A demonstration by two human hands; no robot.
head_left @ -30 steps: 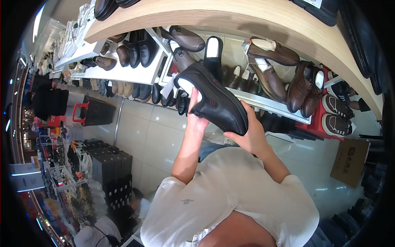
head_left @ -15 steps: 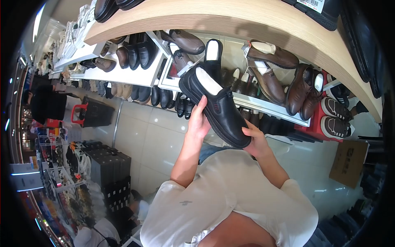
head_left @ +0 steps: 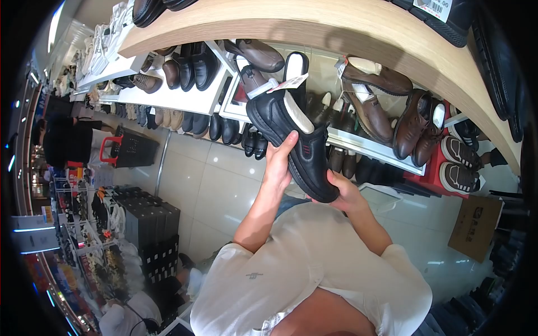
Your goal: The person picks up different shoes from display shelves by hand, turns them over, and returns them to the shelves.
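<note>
A black leather slip-on shoe (head_left: 309,154) with a light filling in its opening is held up in front of my chest, tilted on its side. My left hand (head_left: 280,159) is closed round the shoe's middle, thumb along the side by the sole. At the toe, my right hand (head_left: 343,191) grips with its thumb on top; its other fingers are mostly hidden beneath. A white price tag (head_left: 291,83) sticks out by the heel. Just behind the heel, another black shoe (head_left: 295,63) stands on the display.
A curved wooden shelf (head_left: 336,28) arches overhead with shoes on it. Brown shoes (head_left: 367,115) sit on the rack beyond my hands. Striped sneakers (head_left: 455,176) rest on a red box at right, near a cardboard box (head_left: 476,224). At left are a person (head_left: 61,137) and a black basket (head_left: 134,147).
The shoe has rolled in my hands, showing more of its side and less of its top. The price tag has come into view at the heel. Both hands keep their grip.
</note>
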